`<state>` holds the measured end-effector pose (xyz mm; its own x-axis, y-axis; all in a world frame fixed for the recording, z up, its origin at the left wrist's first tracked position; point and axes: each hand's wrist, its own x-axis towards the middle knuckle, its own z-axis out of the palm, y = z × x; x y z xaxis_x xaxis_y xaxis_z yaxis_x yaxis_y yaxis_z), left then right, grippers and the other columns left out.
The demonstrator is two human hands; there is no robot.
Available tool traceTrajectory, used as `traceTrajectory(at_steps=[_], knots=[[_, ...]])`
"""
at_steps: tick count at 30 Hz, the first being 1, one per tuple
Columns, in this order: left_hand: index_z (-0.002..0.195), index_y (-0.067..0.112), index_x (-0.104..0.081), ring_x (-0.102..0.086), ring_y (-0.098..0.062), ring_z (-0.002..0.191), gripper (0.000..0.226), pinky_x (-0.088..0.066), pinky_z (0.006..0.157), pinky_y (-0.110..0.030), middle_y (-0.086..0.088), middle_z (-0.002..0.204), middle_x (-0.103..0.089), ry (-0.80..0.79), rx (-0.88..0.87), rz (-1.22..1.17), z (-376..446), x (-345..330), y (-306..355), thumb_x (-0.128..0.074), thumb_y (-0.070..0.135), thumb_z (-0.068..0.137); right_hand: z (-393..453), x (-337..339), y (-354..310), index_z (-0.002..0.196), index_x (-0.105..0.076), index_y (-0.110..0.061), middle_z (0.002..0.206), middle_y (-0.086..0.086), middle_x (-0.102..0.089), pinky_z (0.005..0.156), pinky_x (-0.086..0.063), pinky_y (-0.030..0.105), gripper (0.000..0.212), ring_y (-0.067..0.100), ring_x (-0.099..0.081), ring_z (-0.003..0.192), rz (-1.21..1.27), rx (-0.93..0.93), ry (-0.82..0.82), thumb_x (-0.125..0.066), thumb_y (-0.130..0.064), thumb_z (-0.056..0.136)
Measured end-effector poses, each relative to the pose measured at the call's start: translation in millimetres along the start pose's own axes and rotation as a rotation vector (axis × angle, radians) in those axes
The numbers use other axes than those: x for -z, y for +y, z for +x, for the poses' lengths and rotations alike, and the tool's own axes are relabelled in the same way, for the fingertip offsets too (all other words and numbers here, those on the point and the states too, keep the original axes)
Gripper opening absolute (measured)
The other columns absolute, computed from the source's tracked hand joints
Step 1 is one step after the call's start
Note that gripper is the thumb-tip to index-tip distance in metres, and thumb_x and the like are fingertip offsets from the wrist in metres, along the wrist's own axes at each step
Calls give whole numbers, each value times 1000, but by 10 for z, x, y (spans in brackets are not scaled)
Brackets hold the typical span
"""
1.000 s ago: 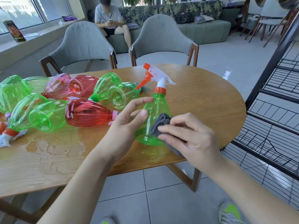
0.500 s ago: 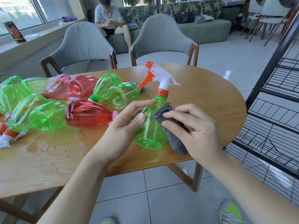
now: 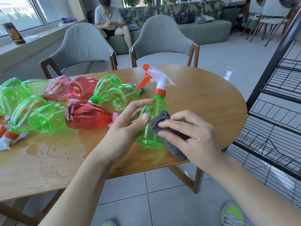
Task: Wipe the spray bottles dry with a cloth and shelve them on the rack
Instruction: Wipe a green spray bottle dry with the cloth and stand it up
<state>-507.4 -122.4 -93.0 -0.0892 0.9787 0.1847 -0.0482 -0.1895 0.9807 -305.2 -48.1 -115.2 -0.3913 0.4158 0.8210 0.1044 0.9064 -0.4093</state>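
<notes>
L hand (image 3: pixel 128 126) grips the green spray bottle (image 3: pixel 152 124) round its body, thumb across the front, fingers curled behind; bottle held near-upright, tilted slightly, above the table's near edge. R hand (image 3: pixel 190 136) pinches a folded grey cloth (image 3: pixel 160 123), thumb and fingers clamped on it, and presses it against the bottle's right side.

Held bottle: clear green plastic, conical body w/ flared round base, orange collar, white trigger head w/ orange nozzle and lever.

On the wooden table (image 3: pixel 203 98), left of the hands, a pile of bottles lying on their sides. Count approx: 3 red/pink, at least 6 green; the left-edge ones overlap, exact no. can't tell. Nearest is a red bottle (image 3: pixel 88 115), ribbed, pink collar, touching L hand's wrist area. All translucent plastic, same bulb shape.

Puddle of water (image 3: pixel 55 150) on the tabletop, near side of the pile, glossy over the wood grain.

Table: oval top, light wood.

Rack (image 3: pixel 275 111) to the right: black metal frame, wire-grid shelves, several tiers.

Beyond table: 2 grey upholstered chairs (image 3: pixel 84 44) w/ wooden legs. A person (image 3: pixel 109 17) sits on a sofa further back, holding a phone.
</notes>
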Motion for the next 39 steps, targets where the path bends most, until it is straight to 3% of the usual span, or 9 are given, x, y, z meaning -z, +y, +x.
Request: traceTrajectory(at_steps=[5, 8, 11, 16, 20, 23, 27, 31, 39], knots=[[136, 30, -65, -62, -38, 127, 39, -52, 102, -50, -18, 139, -63, -13, 10, -7, -1, -18, 20, -64, 33, 97, 14, -42, -19, 107, -81, -7, 98, 5, -67, 84, -47, 15, 19, 8, -63, 90, -16, -39, 51, -81, -17, 91], [132, 31, -66, -67, -28, 111, 34, -53, 93, -40, -9, 118, -69, 12, 20, -9, 11, -38, 19, -64, 30, 99, -71, -48, -41, 105, -82, -6, 95, 8, -67, 82, -48, 19, 16, 15, -64, 84, -18, 58, -30, -83, -13, 91], [132, 37, -67, -61, -25, 121, 40, -48, 104, -45, 2, 118, -69, 47, -2, 83, 18, -45, 17, -74, 43, 92, -131, -53, -52, 105, -82, -5, 93, 8, -67, 81, -50, 24, 14, 21, -62, 82, -58, 184, -130, -81, -13, 94], [131, 38, -66, -63, -10, 94, 38, -48, 92, -37, 19, 89, -67, 77, -6, 128, 38, -46, 11, -70, 37, 93, -153, -48, -5, 106, -82, -5, 93, 9, -68, 83, -52, 25, 13, 24, -62, 82, -108, 248, -123, -79, -12, 95], [135, 38, -64, -62, -30, 114, 45, -48, 108, -57, 0, 113, -68, 68, -6, 130, 11, -11, 23, -73, 46, 92, -180, -46, 27, 106, -82, -7, 94, 8, -68, 78, -53, 27, 15, 22, -64, 82, -29, 145, -70, -82, -13, 92], [137, 36, -62, -65, -36, 116, 43, -49, 107, -61, -16, 122, -66, 28, 7, 110, -16, 5, 28, -71, 41, 96, -110, -73, 4, 105, -82, -9, 96, 8, -68, 78, -52, 23, 16, 21, -66, 82, -6, 72, 2, -83, -14, 90], [138, 32, -62, -58, -40, 131, 44, -44, 112, -65, -16, 137, -65, -41, -2, 109, -44, 33, 14, -69, 39, 95, 78, -28, 11, 108, -81, -13, 99, 2, -69, 84, -48, 17, 19, 10, -66, 89, 31, -92, 101, -79, -21, 91], [138, 30, -61, -49, -51, 136, 43, -38, 115, -73, -20, 142, -60, -74, -9, 118, -75, 45, -21, -68, 37, 96, 145, 12, 62, 110, -76, -29, 104, -12, -68, 82, -54, 27, 17, 13, -68, 92, 216, -273, 143, -76, -27, 93], [139, 32, -61, -52, -41, 141, 39, -36, 115, -73, -10, 147, -61, -57, -34, 139, -87, 23, -2, -63, 38, 100, 4, 27, -6, 107, -81, -12, 98, 0, -67, 82, -50, 22, 19, 12, -66, 91, 83, -138, 65, -78, -21, 91]])
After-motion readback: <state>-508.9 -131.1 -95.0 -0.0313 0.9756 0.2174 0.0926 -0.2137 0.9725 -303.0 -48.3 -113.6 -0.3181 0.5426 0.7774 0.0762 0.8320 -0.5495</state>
